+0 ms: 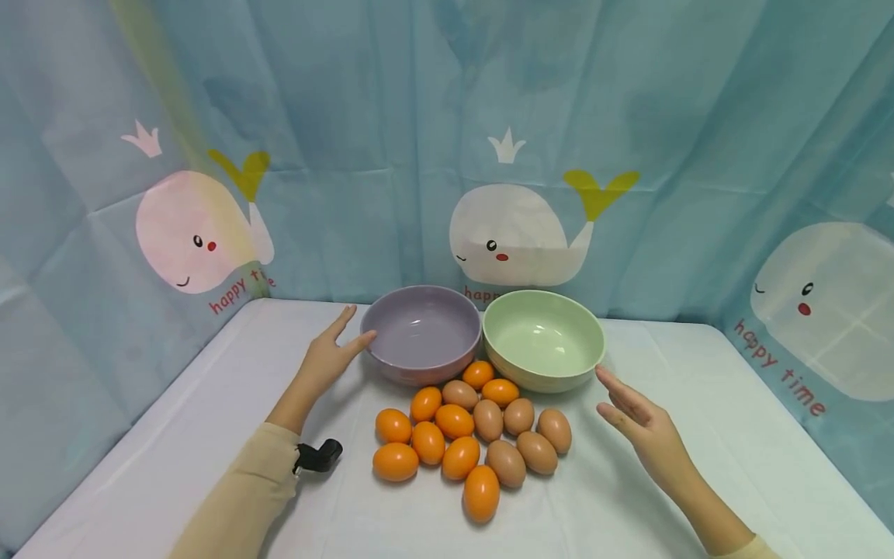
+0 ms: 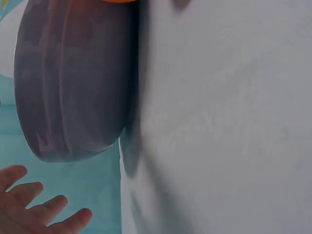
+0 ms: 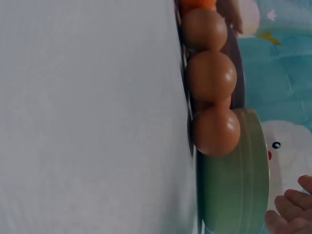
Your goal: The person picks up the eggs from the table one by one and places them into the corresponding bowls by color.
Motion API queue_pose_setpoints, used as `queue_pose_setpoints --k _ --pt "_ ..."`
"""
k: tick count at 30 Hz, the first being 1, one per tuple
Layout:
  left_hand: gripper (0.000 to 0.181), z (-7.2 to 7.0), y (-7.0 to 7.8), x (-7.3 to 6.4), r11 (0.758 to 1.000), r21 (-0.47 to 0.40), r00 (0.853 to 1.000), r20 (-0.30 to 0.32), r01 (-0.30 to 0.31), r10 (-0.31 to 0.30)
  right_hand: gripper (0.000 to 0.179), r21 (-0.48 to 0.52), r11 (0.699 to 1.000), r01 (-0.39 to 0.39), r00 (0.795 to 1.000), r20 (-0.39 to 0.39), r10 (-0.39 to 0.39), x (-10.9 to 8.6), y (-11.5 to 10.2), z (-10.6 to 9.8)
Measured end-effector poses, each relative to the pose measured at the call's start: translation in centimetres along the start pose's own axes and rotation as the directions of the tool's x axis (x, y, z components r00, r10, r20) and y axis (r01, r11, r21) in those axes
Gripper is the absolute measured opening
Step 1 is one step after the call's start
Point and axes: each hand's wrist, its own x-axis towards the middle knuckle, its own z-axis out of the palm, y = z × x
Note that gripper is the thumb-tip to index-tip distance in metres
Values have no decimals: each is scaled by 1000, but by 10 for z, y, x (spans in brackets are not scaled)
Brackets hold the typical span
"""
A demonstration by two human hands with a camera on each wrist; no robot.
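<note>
A purple bowl (image 1: 421, 334) and a light green bowl (image 1: 545, 341) stand side by side at the back of the table. My left hand (image 1: 328, 359) is at the purple bowl's left side, fingers straight, thumb tip overlapping the rim in the head view. In the left wrist view its spread fingers (image 2: 46, 207) show below that bowl. My right hand (image 1: 646, 431) is extended at the green bowl's right side, fingertips right by the rim, holding nothing. In front of the bowls lie several orange eggs (image 1: 395, 462) on the left and several brown eggs (image 1: 506, 463) on the right.
White cloth covers the table (image 1: 559, 520). A blue curtain (image 1: 391, 101) printed with whales hangs behind and along both sides, close to the table's edges. A black strap mount (image 1: 320, 456) sticks out from the left wrist.
</note>
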Motion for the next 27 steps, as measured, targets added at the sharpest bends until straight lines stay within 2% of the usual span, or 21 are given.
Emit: queue_pose_setpoints --k 4,7,9,12,14,20,27 --pt "87 4 -5 -1 993 -117 1000 -5 19 -20 48 41 996 -85 996 -28 86 -3 -3 2" --pt "86 6 -8 -2 974 -223 1000 1 30 -30 49 116 983 -145 988 -39 151 -4 -3 5" --pt "85 8 -10 -2 958 -285 1000 9 29 -28 50 214 961 -176 982 -29 187 -4 -4 7" --pt "83 9 -12 -2 930 -366 999 22 31 -25 55 356 908 -221 972 4 235 -2 -5 11" --pt "82 10 -12 -2 915 -403 999 26 33 -25 58 406 877 -258 962 23 272 -1 -7 13" --pt "79 14 -16 1 866 -498 999 39 42 -25 62 391 847 -360 925 32 379 2 -9 20" --pt "73 20 -24 3 827 -561 999 54 32 -2 65 319 824 -468 876 45 480 7 -6 27"
